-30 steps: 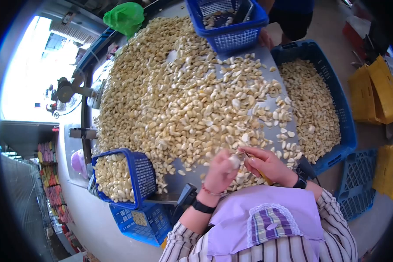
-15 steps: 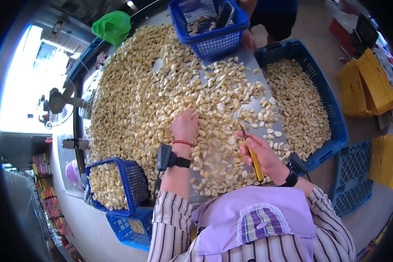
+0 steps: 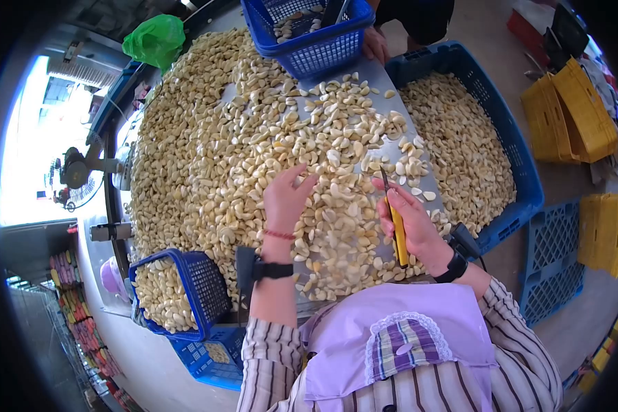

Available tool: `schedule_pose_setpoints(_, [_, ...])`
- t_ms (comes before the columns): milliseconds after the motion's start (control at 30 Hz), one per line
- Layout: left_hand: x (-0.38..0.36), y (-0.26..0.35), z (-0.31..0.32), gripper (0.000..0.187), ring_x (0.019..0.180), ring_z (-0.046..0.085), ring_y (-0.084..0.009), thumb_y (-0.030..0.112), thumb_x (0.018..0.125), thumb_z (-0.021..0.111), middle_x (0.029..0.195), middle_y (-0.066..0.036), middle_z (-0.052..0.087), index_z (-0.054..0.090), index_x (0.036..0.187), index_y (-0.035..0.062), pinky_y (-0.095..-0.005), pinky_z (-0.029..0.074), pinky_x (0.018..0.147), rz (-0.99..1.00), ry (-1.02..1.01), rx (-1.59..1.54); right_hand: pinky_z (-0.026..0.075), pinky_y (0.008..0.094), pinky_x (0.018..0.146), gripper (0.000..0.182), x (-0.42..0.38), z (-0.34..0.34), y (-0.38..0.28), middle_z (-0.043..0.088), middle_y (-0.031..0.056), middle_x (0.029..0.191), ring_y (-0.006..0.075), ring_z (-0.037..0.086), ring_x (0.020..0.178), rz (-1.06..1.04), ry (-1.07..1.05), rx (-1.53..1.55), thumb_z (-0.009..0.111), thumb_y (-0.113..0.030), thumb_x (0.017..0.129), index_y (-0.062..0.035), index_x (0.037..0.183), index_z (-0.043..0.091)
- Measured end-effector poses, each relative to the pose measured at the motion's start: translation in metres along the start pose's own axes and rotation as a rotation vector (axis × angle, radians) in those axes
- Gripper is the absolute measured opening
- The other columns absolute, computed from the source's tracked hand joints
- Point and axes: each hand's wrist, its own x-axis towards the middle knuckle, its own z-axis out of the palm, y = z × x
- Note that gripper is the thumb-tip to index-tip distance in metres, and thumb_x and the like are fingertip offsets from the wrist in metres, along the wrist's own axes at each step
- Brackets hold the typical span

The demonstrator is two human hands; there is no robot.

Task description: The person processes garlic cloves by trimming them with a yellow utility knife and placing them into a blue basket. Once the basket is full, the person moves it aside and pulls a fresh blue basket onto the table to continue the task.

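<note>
Pale peeled garlic cloves (image 3: 206, 151), as they look to me, lie heaped across a metal table. My left hand (image 3: 286, 200), with a red bracelet and a black wrist strap, is over the middle of the heap. Its thumb and forefinger are spread apart, with nothing visible between them; the other fingertips are partly hidden. To its right, my right hand (image 3: 413, 221) is closed around a small yellow-handled knife (image 3: 397, 233). The narrow dark blade points up and away from me, above cloves scattered on the bare metal.
A blue basket (image 3: 305, 51) stands at the far edge, near another person's hand (image 3: 375, 44). Right of the table is a large blue crate (image 3: 525, 172) of cloves; a smaller basket (image 3: 209, 288) of them sits front left. Yellow crates (image 3: 553, 123) and a fan (image 3: 75, 172) stand farther off.
My left hand has lifted from among the cloves, and its thumb and forefinger have spread. The knife stays in my right hand. The whole view has shifted slightly.
</note>
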Motion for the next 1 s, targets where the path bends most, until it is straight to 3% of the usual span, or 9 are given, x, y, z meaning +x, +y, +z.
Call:
schedule_pose_setpoints(67, [0.013, -0.004, 0.014, 0.031, 0.080, 0.064, -0.0260, 0.037, 0.080, 0.066, 0.087, -0.010, 0.067, 0.070, 0.101, 0.0154, -0.0348, 0.049, 0.071, 0.119, 0.059, 0.394, 0.037, 0.0197, 0.048, 0.036, 0.001, 0.003, 0.001, 0.052, -0.0024, 0.075, 0.0054, 0.045, 0.057, 0.013, 0.009, -0.025, 0.049, -0.027, 0.097, -0.0114, 0.130, 0.050])
schedule_pose_setpoints(167, [0.027, -0.010, 0.025, 0.029, 0.080, 0.065, -0.0275, 0.035, 0.080, 0.065, 0.089, -0.010, 0.067, 0.070, 0.099, 0.0135, -0.0358, 0.050, 0.071, 0.115, 0.006, 0.292, 0.037, 0.0198, 0.048, 0.036, 0.000, 0.000, 0.000, 0.052, -0.0024, 0.076, 0.0054, 0.045, 0.057, 0.004, 0.026, -0.059, 0.048, -0.026, 0.097, -0.0116, 0.131, 0.049])
schedule_pose_setpoints(233, [0.030, -0.012, 0.024, 0.027, 0.064, 0.063, -0.0204, 0.028, 0.081, 0.067, 0.078, -0.007, 0.066, 0.068, 0.099, 0.0079, -0.0307, 0.048, 0.057, 0.030, -0.102, 0.141, 0.037, 0.0198, 0.048, 0.037, -0.002, -0.003, 0.000, 0.053, -0.0024, 0.076, 0.0054, 0.045, 0.057, -0.007, 0.033, -0.063, 0.048, -0.025, 0.097, -0.0116, 0.131, 0.049])
schedule_pose_setpoints(333, [0.003, 0.004, 0.012, 0.018, 0.048, 0.043, -0.0030, 0.011, 0.084, 0.066, 0.068, -0.002, 0.059, 0.059, 0.099, 0.0022, -0.0169, 0.029, 0.040, -0.293, -0.190, -0.819, 0.038, 0.0201, 0.049, 0.038, 0.000, -0.002, 0.001, 0.053, -0.0025, 0.076, 0.0056, 0.044, 0.057, -0.067, 0.007, -0.098, 0.048, -0.022, 0.097, -0.0113, 0.133, 0.047])
schedule_pose_setpoints(633, [-0.070, 0.042, 0.021, 0.012, 0.054, 0.045, -0.0039, -0.002, 0.081, 0.061, 0.074, -0.001, 0.058, 0.052, 0.078, 0.0054, -0.0176, 0.033, 0.046, -0.011, -0.153, -0.710, 0.043, 0.0204, 0.070, 0.053, -0.016, 0.023, -0.007, 0.057, -0.0016, 0.099, 0.0032, 0.049, 0.079, -0.027, -0.206, -0.562, 0.056, -0.013, 0.092, -0.0087, 0.142, 0.037])
schedule_pose_setpoints(700, [-0.078, 0.040, 0.026, 0.013, 0.057, 0.046, -0.0029, -0.006, 0.078, 0.060, 0.070, 0.002, 0.054, 0.053, 0.076, 0.0046, -0.0167, 0.037, 0.051, -0.232, -0.230, -1.238, 0.045, 0.0218, 0.077, 0.050, -0.017, 0.021, -0.008, 0.058, -0.0001, 0.111, 0.0053, 0.052, 0.088, -0.106, -0.270, -0.639, 0.054, -0.012, 0.093, -0.0074, 0.140, 0.040])
schedule_pose_setpoints(767, [-0.074, 0.031, 0.032, 0.009, 0.054, 0.045, -0.0055, -0.002, 0.080, 0.055, 0.069, 0.000, 0.053, 0.051, 0.080, 0.0058, -0.0185, 0.037, 0.048, -0.137, -0.372, -1.413, 0.045, 0.0254, 0.086, 0.047, -0.014, 0.022, -0.004, 0.058, 0.0032, 0.118, 0.0076, 0.053, 0.097, -0.002, -0.169, -0.615, 0.052, -0.013, 0.094, -0.0067, 0.139, 0.041])
schedule_pose_setpoints(867, [-0.058, 0.035, 0.038, 0.005, 0.052, 0.044, -0.0076, 0.006, 0.083, 0.053, 0.073, -0.004, 0.053, 0.051, 0.088, 0.0078, -0.0199, 0.034, 0.043, 0.055, -0.537, -1.795, 0.044, 0.0203, 0.064, 0.045, -0.007, 0.010, -0.007, 0.060, 0.0011, 0.097, 0.0042, 0.052, 0.073, -0.064, -0.070, -0.466, 0.051, -0.018, 0.096, -0.0084, 0.139, 0.042])
schedule_pose_setpoints(1000, [0.006, 0.022, 0.022, 0.020, 0.055, 0.046, -0.0101, 0.023, 0.087, 0.058, 0.079, -0.001, 0.055, 0.056, 0.095, 0.0046, -0.0236, 0.040, 0.045, -0.129, -0.155, -1.471, 0.034, 0.0173, 0.047, 0.044, 0.003, 0.000, -0.005, 0.051, -0.0007, 0.080, 0.0031, 0.041, 0.053, -0.125, 0.057, -0.274, 0.049, -0.020, 0.096, -0.0090, 0.139, 0.041])
